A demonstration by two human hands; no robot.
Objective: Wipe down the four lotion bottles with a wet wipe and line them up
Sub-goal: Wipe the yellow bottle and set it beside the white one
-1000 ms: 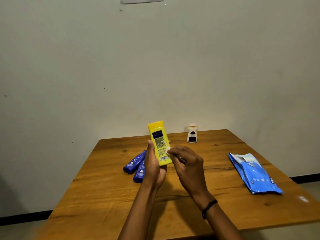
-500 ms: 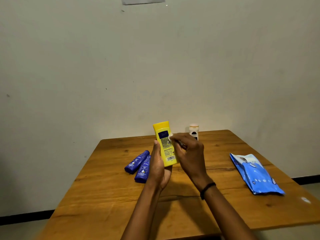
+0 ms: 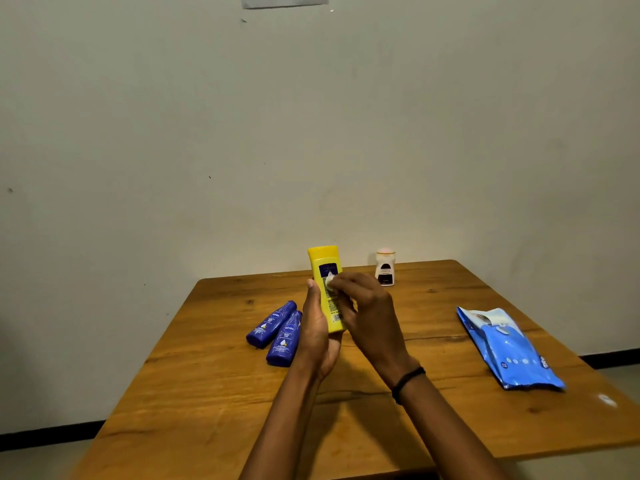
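Left hand grasps an upright yellow lotion bottle above the wooden table; right hand pinches a white wipe against its label; two blue bottles reading NIVEA lie beside.

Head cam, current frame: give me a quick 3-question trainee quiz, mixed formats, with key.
1. Multiple choice: which bottle is the left hand holding? A) yellow bottle B) white bottle C) a blue bottle
2. True or false: the two blue bottles stand upright on the table.
3. Fill in: the right hand presses a ____ against the held bottle's label.

Key:
1. A: the yellow bottle is held upright above the table; the white bottle stands at the far edge.
2. False: they lie on their sides, next to each other.
3. Wet wipe; its blue pack lies to the right.
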